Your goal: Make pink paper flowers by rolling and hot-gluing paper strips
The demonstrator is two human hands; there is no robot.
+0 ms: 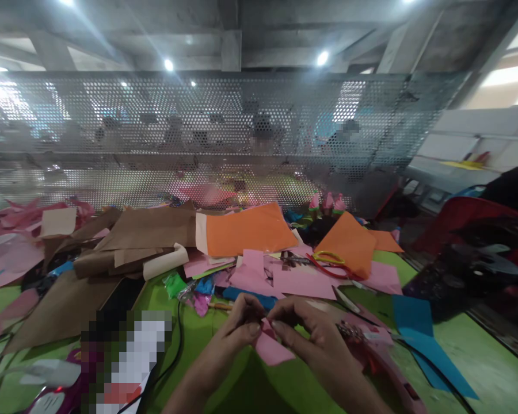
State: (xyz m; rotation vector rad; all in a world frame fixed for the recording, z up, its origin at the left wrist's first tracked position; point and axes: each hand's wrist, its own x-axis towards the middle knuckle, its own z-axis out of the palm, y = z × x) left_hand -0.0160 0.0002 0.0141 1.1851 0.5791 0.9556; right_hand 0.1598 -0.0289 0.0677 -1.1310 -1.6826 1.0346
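A small piece of pink paper or thin sheet [274, 351] is pinched between my two hands above the green table. My left hand [242, 322] grips its upper left edge with thumb and fingers. On the other side, my right hand [304, 328] has thumb and forefinger closed on the upper right part, which looks bent or folded there. The lower part of the pink piece hangs free below my thumbs. Just behind my fingers lie a long blue item [250, 298] and a wooden-looking stick [220, 306].
Brown sheets [151, 226], orange sheets [246, 230] and pink sheets [304, 282] cover the back of the table. Scissors with red and yellow handles [328, 261] lie among them. Blue sheets [435, 345] and a dark cable are at right. A perforated metal screen [198, 138] stands behind, people beyond it.
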